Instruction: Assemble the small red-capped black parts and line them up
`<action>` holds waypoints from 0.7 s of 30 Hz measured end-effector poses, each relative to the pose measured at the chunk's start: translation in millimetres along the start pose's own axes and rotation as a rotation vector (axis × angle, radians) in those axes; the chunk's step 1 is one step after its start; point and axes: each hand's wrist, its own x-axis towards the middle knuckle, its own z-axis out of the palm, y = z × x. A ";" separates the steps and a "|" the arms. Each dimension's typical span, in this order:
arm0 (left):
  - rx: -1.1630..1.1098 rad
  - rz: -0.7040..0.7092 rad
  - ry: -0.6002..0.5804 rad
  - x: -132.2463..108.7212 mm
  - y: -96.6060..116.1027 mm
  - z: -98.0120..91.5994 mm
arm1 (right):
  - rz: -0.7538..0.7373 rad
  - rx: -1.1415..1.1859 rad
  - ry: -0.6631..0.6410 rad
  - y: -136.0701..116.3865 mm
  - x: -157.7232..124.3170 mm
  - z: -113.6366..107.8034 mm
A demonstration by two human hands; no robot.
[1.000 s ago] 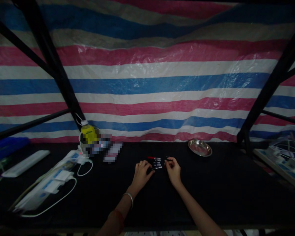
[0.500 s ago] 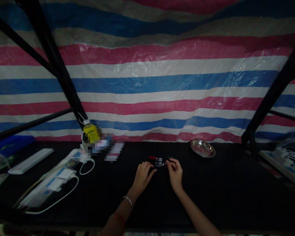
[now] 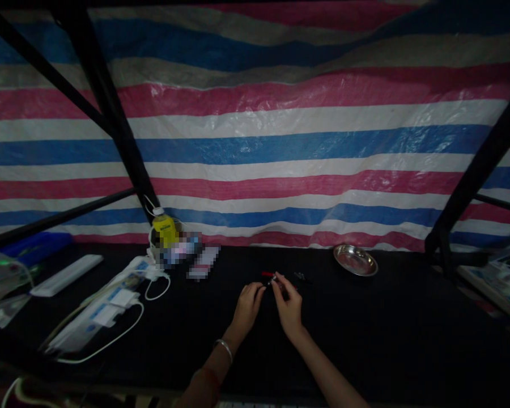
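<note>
My left hand [image 3: 246, 307] and my right hand [image 3: 289, 309] are close together over the black tabletop. Between their fingertips is a small dark piece with a shiny part [image 3: 269, 281], too small to name, pinched from both sides. Just behind the fingers lies a small red item [image 3: 267, 273], partly covered by my right fingers. To the right of my right hand rest small black and silver pieces [image 3: 300, 276]. A silver bracelet [image 3: 225, 347] circles my left wrist.
A shallow metal dish [image 3: 355, 262] stands at the back right. On the left are a power strip [image 3: 104, 309] with white cables, a long white bar [image 3: 68, 276], a yellow bottle [image 3: 165, 229] and a blue tray [image 3: 38, 247]. Black frame posts flank a striped sheet behind.
My right hand has moved left to meet my left hand, and both now pinch a small piece. The view has shifted slightly, moving the surroundings right.
</note>
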 end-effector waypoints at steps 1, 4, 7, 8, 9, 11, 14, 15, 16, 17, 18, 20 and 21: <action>-0.007 -0.013 0.009 -0.2 -0.5 0.0 | -0.031 -0.015 -0.027 -2.7 0.8 2.0; -0.031 -0.046 0.023 -0.9 -1.3 -0.6 | -0.103 -0.052 -0.061 -12.4 6.9 7.6; -0.054 -0.047 0.043 -1.8 -2.3 -0.3 | -0.151 -0.103 -0.107 -21.4 17.1 10.6; -0.059 -0.035 0.045 -2.0 -2.6 0.1 | -0.168 -0.119 -0.136 -23.6 20.7 10.7; -0.059 -0.021 0.045 -2.0 -2.9 0.5 | -0.183 -0.133 -0.165 -25.4 24.1 10.3; -0.045 0.002 0.047 -1.6 -3.1 1.3 | -0.204 -0.151 -0.215 -27.1 30.6 7.3; -0.019 0.000 0.078 0.3 -2.0 1.7 | -0.190 -0.166 -0.243 -25.4 39.5 -2.5; -0.019 -0.007 0.090 1.1 -1.5 1.5 | -0.172 -0.163 -0.242 -23.6 42.3 -7.1; -0.024 -0.015 0.099 2.0 -1.0 1.1 | -0.147 -0.155 -0.237 -21.2 45.0 -12.0; -0.035 -0.025 0.107 2.8 -0.6 0.4 | -0.119 -0.145 -0.233 -18.2 47.4 -17.1; -0.052 -0.036 0.113 3.4 -0.4 -0.3 | -0.090 -0.136 -0.225 -14.7 49.5 -22.2; -0.100 -0.065 0.124 4.5 -0.4 -2.1 | -0.030 -0.127 -0.227 -6.6 51.9 -31.2; -0.125 -0.079 0.128 4.8 -0.6 -2.9 | 0.002 -0.111 -0.228 -2.1 51.9 -34.7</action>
